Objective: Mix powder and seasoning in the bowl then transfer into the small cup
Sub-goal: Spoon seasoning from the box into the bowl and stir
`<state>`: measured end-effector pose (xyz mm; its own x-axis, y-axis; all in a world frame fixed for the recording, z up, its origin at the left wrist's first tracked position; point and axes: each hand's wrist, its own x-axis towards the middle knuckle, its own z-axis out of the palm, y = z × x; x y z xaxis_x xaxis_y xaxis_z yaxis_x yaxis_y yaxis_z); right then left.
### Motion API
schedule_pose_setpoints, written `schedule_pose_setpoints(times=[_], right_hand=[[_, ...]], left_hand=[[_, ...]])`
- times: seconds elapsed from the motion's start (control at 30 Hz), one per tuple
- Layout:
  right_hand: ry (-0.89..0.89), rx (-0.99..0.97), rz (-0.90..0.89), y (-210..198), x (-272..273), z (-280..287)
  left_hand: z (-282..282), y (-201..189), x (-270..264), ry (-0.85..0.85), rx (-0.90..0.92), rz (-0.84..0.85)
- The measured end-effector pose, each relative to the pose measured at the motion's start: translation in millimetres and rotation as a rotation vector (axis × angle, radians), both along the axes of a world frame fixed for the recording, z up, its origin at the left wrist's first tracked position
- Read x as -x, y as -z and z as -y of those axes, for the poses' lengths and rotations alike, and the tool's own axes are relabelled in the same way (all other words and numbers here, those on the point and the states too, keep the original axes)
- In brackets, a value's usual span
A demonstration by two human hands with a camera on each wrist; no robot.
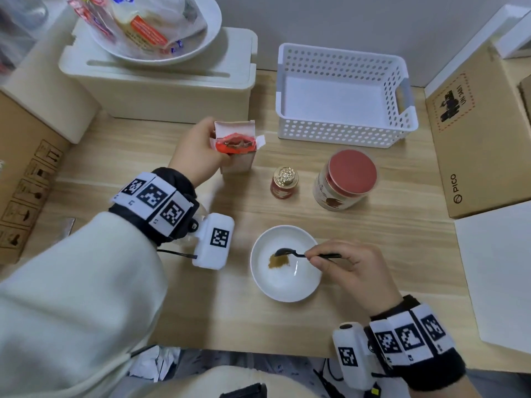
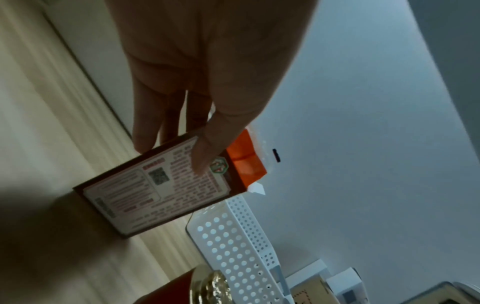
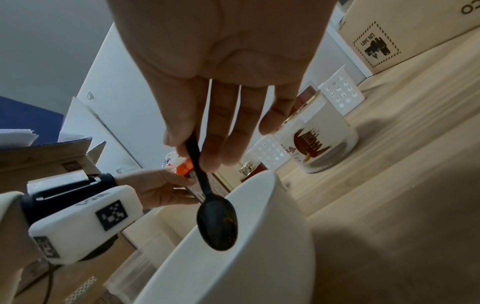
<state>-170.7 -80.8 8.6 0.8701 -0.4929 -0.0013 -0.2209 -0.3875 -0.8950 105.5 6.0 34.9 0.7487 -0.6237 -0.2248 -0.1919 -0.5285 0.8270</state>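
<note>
Left hand: I am gripping the seasoning box (image 1: 238, 145) with my left hand (image 1: 195, 150), thumb on its printed face and fingers behind, holding it upright on the table (image 1: 373, 254) with its top torn open and an orange inner pouch showing.
Right hand: I am pinching the handle of the black spoon (image 1: 298, 254) between the thumb and fingers of my right hand (image 1: 350, 268), its head hanging over the white bowl (image 1: 287, 291).
Bowl contents: 1 small heap of brown powder (image 1: 278, 261) is lying near the middle of the bowl, right under the spoon head; a few grains are clinging to the spoon in the right wrist view.
Other containers: 1 small jar with a gold cap (image 1: 284, 182) and 1 larger jar with a red lid (image 1: 344, 179) are standing side by side beyond the bowl, both lidded.
Small cup: I am not seeing any small cup in these views, so I cannot say where the mix will end up.
Background: a white perforated basket (image 1: 344, 124) is sitting behind the jars.
Stage, as I am judging it: only 1 ingredient seems to be in the bowl, so mixing is hardly begun.
Risk, box: the open box looks light and top-heavy; if I am letting go carelessly or tilting it too far, it could tip and spill across the table.
Risk, bowl: the bowl is shallow and unheld; brisk stirring could push it sideways or flick powder over the rim.
</note>
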Motion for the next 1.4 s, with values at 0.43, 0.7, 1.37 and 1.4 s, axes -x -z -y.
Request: schedule_pose_setpoints(times=[0.43,0.7,1.37,1.4], right_hand=[[-0.001,0.079,-0.066,2.0,1.7,6.6],[-0.166,0.211,-0.209,6.2,7.5,-2.6],[-0.253,0.28,-0.208,9.1,-7.9,-12.3],[-0.222,0.305,-0.193,9.2,-8.2,-11.2]], left_hand=[[-0.9,4.3,-13.4,0.12,-0.085,-0.129],[-2.2,6.6,-10.5,0.069,-0.043,-0.123],[-16.6,-7.2,-5.3,0.008,-0.053,-0.032],[-22.5,-15.3,1.3,-0.043,0.011,0.057]])
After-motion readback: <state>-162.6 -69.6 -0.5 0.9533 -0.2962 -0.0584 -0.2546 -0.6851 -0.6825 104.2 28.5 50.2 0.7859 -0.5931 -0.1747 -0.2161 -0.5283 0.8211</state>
